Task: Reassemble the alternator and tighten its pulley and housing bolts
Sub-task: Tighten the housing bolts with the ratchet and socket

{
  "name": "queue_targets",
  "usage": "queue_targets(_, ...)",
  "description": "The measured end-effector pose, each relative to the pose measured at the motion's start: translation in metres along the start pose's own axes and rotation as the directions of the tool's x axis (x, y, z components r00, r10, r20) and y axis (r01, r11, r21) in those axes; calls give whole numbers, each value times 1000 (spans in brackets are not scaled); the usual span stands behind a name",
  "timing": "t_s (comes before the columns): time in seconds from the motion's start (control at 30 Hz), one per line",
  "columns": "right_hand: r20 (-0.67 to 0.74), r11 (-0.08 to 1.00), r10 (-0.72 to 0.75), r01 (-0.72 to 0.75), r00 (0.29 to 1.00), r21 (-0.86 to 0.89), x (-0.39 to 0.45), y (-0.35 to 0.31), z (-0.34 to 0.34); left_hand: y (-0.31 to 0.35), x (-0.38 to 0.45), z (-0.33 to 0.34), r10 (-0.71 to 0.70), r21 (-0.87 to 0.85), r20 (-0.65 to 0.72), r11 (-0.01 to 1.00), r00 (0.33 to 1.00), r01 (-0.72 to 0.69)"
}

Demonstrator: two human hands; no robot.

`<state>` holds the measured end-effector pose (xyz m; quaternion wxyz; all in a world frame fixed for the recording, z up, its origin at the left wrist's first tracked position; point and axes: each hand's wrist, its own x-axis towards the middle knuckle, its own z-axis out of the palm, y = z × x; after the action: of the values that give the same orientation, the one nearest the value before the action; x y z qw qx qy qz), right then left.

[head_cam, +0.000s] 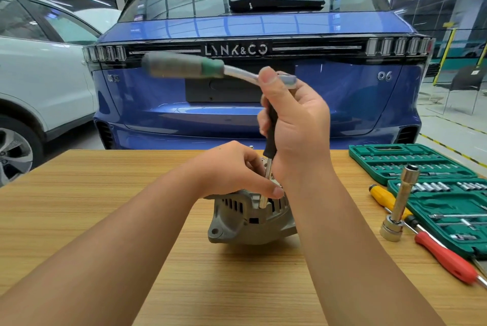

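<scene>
A grey metal alternator (237, 223) stands on the wooden table (105, 194) in the middle. My left hand (232, 170) rests on top of it, fingers curled over the housing, with the thumb beside the tool's shaft. My right hand (295, 125) grips a black upright extension bar (268, 167) whose lower end sits on a housing bolt. A ratchet (184, 65) with a grey and green handle is fitted on top and points left, blurred. The pulley is hidden under my hands.
An open green socket set case (421, 165) lies at the right of the table. Beside it stand a long socket on a base (398, 204), a yellow-handled screwdriver (382, 194) and a red-handled screwdriver (445, 257). A blue car (263, 104) is parked just behind the table, a white car (39, 83) to the left.
</scene>
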<state>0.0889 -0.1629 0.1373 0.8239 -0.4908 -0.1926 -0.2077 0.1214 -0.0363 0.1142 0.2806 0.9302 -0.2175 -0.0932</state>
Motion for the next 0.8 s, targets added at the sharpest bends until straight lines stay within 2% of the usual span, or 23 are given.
queue_targets(0.03,-26,999,-8,6,1000,-52,1,-2,-1,0,1,0,3,-2,1,1000,1000,-3)
queue_targets(0.1,26,996,42,-40,999,-86,1,-5,-4,-2,2,0,4,-10,-11,1000,1000,-4)
queue_targets(0.2,149,995,101,-103,984,2,-1,-6,-3,-4,3,-1,2,-6,-16,1000,1000,-2)
queue_targets(0.37,222,977,197,-210,955,37,-1,2,1,-6,4,-1,24,8,-8,1000,1000,-24)
queue_targets(0.63,211,918,302,-343,930,199,8,-2,-13,-10,5,-2,14,-4,-15,1000,1000,-14)
queue_targets(0.7,178,924,277,-313,944,221,10,1,-14,-10,6,-2,19,1,-21,1000,1000,-19)
queue_targets(0.8,167,989,59,-81,984,126,8,5,-13,-6,7,-2,22,20,-11,1000,1000,-22)
